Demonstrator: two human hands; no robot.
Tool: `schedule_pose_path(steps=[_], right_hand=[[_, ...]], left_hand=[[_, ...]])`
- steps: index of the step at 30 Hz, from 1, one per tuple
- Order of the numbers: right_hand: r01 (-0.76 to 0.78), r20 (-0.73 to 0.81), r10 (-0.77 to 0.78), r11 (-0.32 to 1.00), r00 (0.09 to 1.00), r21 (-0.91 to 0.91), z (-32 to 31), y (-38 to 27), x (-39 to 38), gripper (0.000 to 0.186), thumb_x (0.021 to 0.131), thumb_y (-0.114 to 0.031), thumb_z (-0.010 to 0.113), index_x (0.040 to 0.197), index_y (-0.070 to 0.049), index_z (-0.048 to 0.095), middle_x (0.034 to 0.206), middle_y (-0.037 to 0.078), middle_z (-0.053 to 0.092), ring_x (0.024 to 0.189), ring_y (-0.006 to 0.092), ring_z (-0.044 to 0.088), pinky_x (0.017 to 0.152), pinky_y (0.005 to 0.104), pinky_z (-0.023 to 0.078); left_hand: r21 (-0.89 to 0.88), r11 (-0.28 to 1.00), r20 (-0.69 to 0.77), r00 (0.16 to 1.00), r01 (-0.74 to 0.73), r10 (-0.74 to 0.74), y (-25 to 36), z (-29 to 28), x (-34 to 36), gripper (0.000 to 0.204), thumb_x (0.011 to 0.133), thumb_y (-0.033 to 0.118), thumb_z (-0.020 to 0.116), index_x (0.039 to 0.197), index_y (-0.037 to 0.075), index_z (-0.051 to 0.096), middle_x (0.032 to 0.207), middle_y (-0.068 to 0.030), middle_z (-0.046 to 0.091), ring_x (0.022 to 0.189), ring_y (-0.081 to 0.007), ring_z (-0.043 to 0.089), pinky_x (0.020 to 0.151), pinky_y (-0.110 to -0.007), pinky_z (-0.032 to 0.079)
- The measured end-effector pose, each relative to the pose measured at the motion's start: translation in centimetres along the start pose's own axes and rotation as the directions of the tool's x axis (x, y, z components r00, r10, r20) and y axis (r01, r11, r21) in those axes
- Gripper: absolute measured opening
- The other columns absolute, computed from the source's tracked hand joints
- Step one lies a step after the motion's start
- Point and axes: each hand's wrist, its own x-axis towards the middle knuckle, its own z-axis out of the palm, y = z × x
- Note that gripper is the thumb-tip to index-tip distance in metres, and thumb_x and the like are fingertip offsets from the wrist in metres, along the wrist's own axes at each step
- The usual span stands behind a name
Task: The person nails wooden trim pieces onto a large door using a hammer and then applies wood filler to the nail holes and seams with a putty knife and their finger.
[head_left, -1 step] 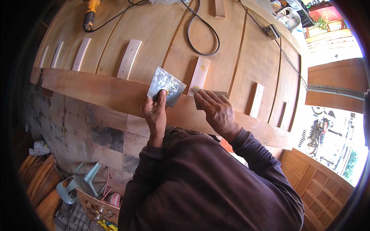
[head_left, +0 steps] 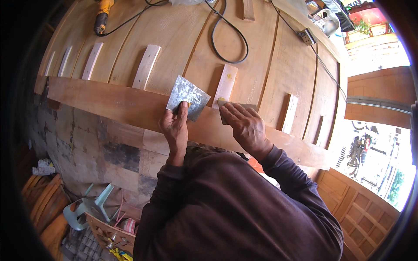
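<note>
My left hand (head_left: 176,130) grips a square metal plate (head_left: 191,98) with a mottled silver face, thumb on top near yellowish filler. Just to its right, my right hand (head_left: 247,126) has its fingers pressed together over a duller flat scraper (head_left: 251,106) at the front plank (head_left: 113,106). Behind the scraper, a pale wooden block (head_left: 228,78) with yellow patches stands on the panelled wooden surface (head_left: 283,61), one of several such strips. Whether the scraper touches the wood I cannot tell. The thumb of my right hand is hidden.
A yellow power tool (head_left: 102,15), a looped black cable (head_left: 213,35) and a socket block (head_left: 307,36) lie on the panels. At lower left are a pale teal plastic chair (head_left: 100,204) and curved wooden pieces (head_left: 41,195); at right, a panelled wooden piece (head_left: 363,209) and a motorcycle (head_left: 361,148).
</note>
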Motion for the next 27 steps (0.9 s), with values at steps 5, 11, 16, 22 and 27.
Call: schedule_pose_path(steps=[5,11,16,22,27], right_hand=[[-0.001,-0.076,0.014,0.985,0.997,0.171,-1.2,-0.2,0.1,0.037,0.091,0.0,0.064,0.124,-0.011,0.077,0.121,0.01,0.079,0.111,0.0256,0.077,0.09,0.0395,0.061],[-0.184,-0.047,0.199,0.956,0.979,0.227,-2.3,2.3,1.9,0.032,0.095,-0.002,0.061,0.119,-0.012,0.08,0.107,0.012,0.081,0.086,0.0299,0.079,0.069,0.0378,0.062],[-0.107,0.004,0.108,0.973,0.994,0.206,-1.6,1.7,2.2,0.031,0.096,-0.003,0.061,0.117,-0.014,0.081,0.106,0.011,0.081,0.086,0.0289,0.079,0.069,0.0383,0.062],[-0.204,0.133,0.18,0.958,0.975,0.2,-3.0,1.3,1.4,0.031,0.095,-0.003,0.063,0.119,-0.013,0.08,0.108,0.009,0.082,0.09,0.0274,0.08,0.073,0.0369,0.063],[-0.017,-0.128,0.04,0.983,0.991,0.182,-0.6,1.9,0.5,0.036,0.097,-0.006,0.062,0.131,-0.009,0.073,0.124,0.013,0.078,0.107,0.0291,0.077,0.086,0.039,0.061]], left_hand=[[-0.005,1.0,-0.002,1.0,0.01,-0.01,-1.1,-0.5,0.2,0.03,0.102,0.018,0.079,0.084,-0.004,0.068,0.086,-0.0019,0.074,0.078,-0.0041,0.06,0.07,-0.024,0.05],[0.009,1.0,-0.001,1.0,-0.017,0.017,-0.8,-0.3,0.0,0.027,0.102,0.017,0.079,0.087,-0.004,0.071,0.089,-0.0035,0.076,0.08,-0.0055,0.063,0.073,-0.026,0.052],[0.009,1.0,0.009,1.0,-0.013,0.013,-0.4,-0.1,0.0,0.024,0.103,0.016,0.078,0.093,-0.005,0.073,0.093,-0.0047,0.078,0.083,-0.0063,0.065,0.076,-0.026,0.053],[-0.007,1.0,-0.012,1.0,-0.025,0.025,-0.9,-0.3,0.0,0.023,0.103,0.017,0.078,0.094,-0.004,0.073,0.091,-0.0032,0.076,0.081,-0.0057,0.063,0.074,-0.026,0.052],[-0.012,1.0,0.008,1.0,-0.029,0.029,-1.1,-0.4,0.0,0.028,0.103,0.018,0.079,0.087,-0.004,0.07,0.086,-0.0013,0.074,0.078,-0.0042,0.059,0.071,-0.025,0.05]])
